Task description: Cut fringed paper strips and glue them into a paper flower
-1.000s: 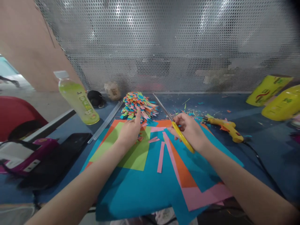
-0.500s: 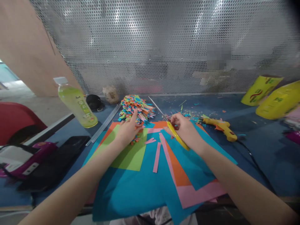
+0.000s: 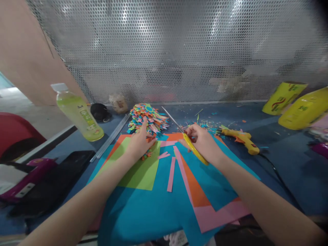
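Observation:
My left hand (image 3: 140, 142) hovers over or rests on the near side of a heap of fringed, multicoloured paper pieces (image 3: 148, 114). Its index finger points forward and the fingers are apart; I cannot make out anything held. Small fringed bits (image 3: 147, 155) show under its palm. In my right hand (image 3: 201, 138) is a pair of scissors with yellow handles (image 3: 194, 150), its blades pointing away to the upper left. Below lie a green sheet (image 3: 139, 174), a large blue sheet (image 3: 143, 208), pink and orange sheets (image 3: 196, 191) and a loose pink strip (image 3: 171, 174).
A yellow glue gun (image 3: 242, 138) with a cord lies at right, beside paper scraps (image 3: 205, 126). Yellow packages (image 3: 284, 99) stand farther right. At left are a green drink bottle (image 3: 79, 116), clear glue sticks (image 3: 110, 138) and a black phone (image 3: 74, 164). A perforated metal panel (image 3: 164, 51) backs the table.
The camera view has shifted slightly, moving the bottle and phone a little leftward. Both hands and the scissors hold nearly the same pose over the papers.

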`<control>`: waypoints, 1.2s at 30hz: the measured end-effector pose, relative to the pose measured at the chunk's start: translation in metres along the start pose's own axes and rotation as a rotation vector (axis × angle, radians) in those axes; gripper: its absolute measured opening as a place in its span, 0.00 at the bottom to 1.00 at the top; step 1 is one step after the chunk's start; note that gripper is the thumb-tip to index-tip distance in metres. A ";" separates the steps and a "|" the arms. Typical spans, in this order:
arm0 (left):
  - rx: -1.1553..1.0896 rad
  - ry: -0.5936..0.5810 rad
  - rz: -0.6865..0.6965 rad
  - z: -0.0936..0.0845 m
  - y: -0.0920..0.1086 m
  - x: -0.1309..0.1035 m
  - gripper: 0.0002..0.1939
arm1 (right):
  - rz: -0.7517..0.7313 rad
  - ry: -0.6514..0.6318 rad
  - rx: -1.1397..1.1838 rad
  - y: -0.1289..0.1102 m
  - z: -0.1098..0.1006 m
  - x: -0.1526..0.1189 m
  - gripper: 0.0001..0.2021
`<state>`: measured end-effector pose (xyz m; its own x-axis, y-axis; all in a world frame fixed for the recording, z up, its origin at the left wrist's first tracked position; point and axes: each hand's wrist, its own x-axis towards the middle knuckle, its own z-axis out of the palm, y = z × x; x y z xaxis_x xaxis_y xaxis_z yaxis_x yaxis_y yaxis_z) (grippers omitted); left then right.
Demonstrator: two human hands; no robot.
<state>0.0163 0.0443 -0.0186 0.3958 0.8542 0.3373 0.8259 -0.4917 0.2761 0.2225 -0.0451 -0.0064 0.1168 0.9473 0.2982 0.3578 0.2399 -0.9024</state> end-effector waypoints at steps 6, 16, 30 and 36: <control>-0.057 -0.006 -0.029 0.001 0.002 0.002 0.39 | -0.015 -0.010 -0.008 0.002 0.000 0.001 0.16; -0.140 0.060 -0.020 0.002 0.007 0.000 0.35 | -0.028 0.006 0.006 0.006 -0.001 0.003 0.14; -0.679 -0.107 -0.104 -0.005 0.040 0.086 0.15 | -0.089 0.172 -0.056 0.021 -0.001 0.010 0.10; -0.648 -0.241 -0.065 -0.011 0.062 0.092 0.23 | -0.098 0.186 -0.127 0.040 -0.003 0.016 0.09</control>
<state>0.0994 0.0910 0.0392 0.4938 0.8622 0.1135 0.4738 -0.3762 0.7962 0.2410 -0.0208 -0.0364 0.2401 0.8627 0.4451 0.4884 0.2889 -0.8234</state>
